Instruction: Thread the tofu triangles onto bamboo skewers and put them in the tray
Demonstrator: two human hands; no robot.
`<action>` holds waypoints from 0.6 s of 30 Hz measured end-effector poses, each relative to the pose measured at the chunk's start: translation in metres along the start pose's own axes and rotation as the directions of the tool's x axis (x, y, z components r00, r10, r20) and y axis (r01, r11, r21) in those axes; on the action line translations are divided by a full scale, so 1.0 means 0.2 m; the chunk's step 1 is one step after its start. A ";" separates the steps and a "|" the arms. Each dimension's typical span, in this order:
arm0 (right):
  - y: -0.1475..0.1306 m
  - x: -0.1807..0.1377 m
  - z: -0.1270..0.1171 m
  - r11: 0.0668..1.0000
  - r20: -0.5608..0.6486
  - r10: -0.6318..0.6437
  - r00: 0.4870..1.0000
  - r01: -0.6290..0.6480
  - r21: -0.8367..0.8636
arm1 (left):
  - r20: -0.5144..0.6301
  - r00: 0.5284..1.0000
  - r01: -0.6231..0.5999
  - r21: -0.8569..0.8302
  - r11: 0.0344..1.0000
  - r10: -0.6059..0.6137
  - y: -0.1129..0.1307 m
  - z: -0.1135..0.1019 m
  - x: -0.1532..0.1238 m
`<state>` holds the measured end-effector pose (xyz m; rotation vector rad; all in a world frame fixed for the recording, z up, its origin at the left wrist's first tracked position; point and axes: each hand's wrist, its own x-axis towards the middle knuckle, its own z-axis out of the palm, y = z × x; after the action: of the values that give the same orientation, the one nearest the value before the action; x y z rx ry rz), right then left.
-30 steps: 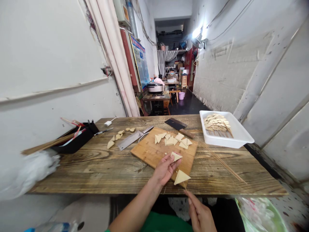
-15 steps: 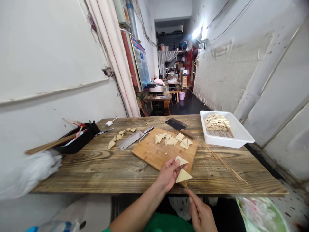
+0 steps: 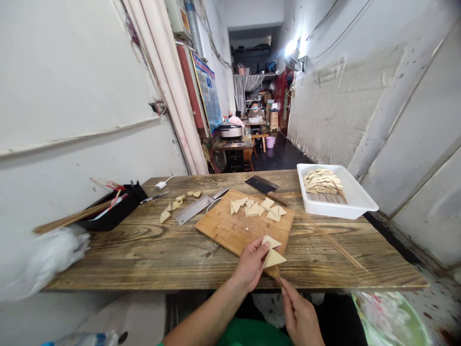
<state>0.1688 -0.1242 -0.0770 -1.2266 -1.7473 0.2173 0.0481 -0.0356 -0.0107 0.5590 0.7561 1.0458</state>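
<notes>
Left grip pinches triangle; right, skewer.

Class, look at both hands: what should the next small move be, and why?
Probably the right hand should gently push the skewer upward, with the left hand bracing the upper triangle: the right hand grips the skewer below the lower triangle, which sits on it, and the left pinches the upper triangle close above.

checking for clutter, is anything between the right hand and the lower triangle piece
Nothing visible blocks the gap between the right hand and the lower triangle piece; only the thin skewer that the hand holds spans it. The left hand, holding the upper triangle piece, is outside that gap, up and to the left.
</notes>
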 end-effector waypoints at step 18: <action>0.02 0.00 0.00 0.998 -0.028 0.040 0.999 -0.039 0.053 | 0.116 0.772 0.126 0.935 -0.330 0.625 0.43 -0.45 0.62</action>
<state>0.1712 -0.1223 -0.0781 -1.2212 -1.6835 0.2657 -0.0333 0.1186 -0.0394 2.1857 2.1343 0.7032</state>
